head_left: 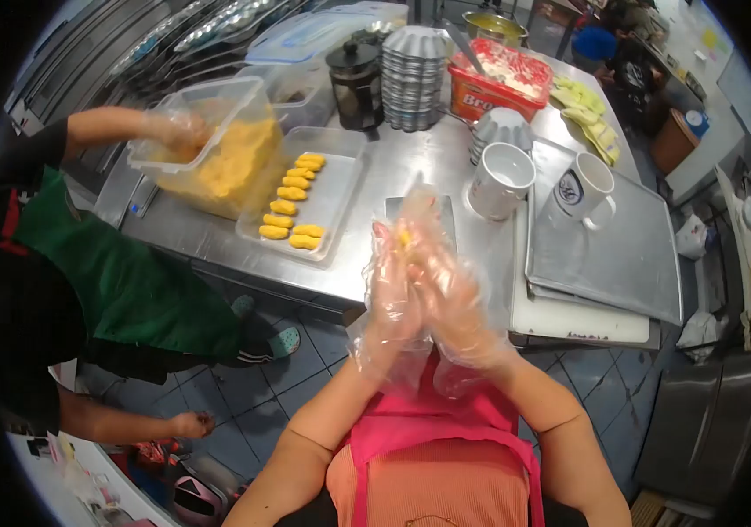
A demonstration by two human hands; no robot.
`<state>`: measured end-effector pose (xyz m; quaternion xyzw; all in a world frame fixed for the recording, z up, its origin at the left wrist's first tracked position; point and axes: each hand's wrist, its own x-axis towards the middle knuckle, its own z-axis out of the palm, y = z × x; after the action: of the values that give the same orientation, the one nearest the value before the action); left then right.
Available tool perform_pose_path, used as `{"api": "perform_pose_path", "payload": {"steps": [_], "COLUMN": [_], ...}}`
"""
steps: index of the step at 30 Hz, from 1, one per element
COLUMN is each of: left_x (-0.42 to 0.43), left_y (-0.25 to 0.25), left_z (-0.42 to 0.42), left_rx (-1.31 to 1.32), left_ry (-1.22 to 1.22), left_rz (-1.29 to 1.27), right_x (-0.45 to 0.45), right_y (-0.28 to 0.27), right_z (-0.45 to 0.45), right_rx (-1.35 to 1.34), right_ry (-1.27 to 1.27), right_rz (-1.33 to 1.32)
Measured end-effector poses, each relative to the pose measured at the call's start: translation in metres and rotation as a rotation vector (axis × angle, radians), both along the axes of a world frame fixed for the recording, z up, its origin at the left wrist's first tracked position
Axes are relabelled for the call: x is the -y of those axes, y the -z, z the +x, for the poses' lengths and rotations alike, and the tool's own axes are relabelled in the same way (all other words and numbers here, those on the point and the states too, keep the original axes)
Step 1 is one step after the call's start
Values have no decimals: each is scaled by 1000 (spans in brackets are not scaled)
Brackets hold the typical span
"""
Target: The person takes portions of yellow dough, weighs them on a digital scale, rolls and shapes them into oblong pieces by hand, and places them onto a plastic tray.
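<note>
Both my hands wear clear plastic gloves and are raised over the near edge of the steel table. The palms of my left hand and my right hand are pressed together, fingers pointing away from me. A bit of yellow dough shows between them; most of it is hidden. Behind the fingertips lies a flat grey device, mostly covered by my hands. To the left, a clear plastic tray holds several shaped yellow dough pieces in a row.
A co-worker's gloved hand reaches into a clear tub of crumbly yellow dough. Stacked metal molds, a black French press and a red tub stand behind. Two mugs and metal trays are at right.
</note>
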<state>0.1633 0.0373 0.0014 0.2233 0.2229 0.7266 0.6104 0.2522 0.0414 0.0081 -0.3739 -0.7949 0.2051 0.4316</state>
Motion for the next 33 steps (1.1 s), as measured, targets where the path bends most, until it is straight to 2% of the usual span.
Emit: {"api": "perform_pose_path", "payload": {"steps": [3,4,6,7,8,10,12,15,16,17,18,20,23,25,27,29,32,33], "left_x": [-1,0,-3,-3,-2,0,-2,6,9,10,8,1,-2,2,4,4,3,1], "left_y": [0,0,-1,-2,-4,-4,3,7,1,-2,-1,9,17,8,1,1,5,12], "left_z": [4,4,3,3,4,0,-6,-9,-6,-5,-6,-16,-18,-10,-12,-14,-11,-13], "left_rx": [169,225,339,310,280,184,155,163,181,200,25,80,143,235,285,293,107,176], "left_ry": [26,21,14,30,47,40,4,46,54,61,45,14,37,59,75,119,111,105], "left_rz": [-21,-9,34,33,28,-24,-5,-44,-81,-114,5,60,74,51,64,90,84,73], "right_x": [-20,-25,-31,-31,-35,-9,-7,-16,-22,-19,-13,4,-9,-30,-40,-37,-5,-2], "right_y": [-2,-5,-22,-27,-3,-6,-4,3,2,3,4,-1,3,-7,-7,-7,-8,-6], "right_z": [24,29,31,32,28,21,23,27,24,23,22,15,23,24,28,29,17,15], "right_rx": [285,-113,-87,-72,-7,45,80,111,26,88,150,268,162,-178,-317,-84,247,281], "right_ry": [-165,-306,-243,-211,-243,-309,-469,-387,-356,-394,-435,-500,-585,-533,-460,-391,-449,-495], "right_rz": [129,-200,-128,-94,5,-3,85,-84,-92,-52,-9,127,-161,-348,-216,-210,-83,-53]}}
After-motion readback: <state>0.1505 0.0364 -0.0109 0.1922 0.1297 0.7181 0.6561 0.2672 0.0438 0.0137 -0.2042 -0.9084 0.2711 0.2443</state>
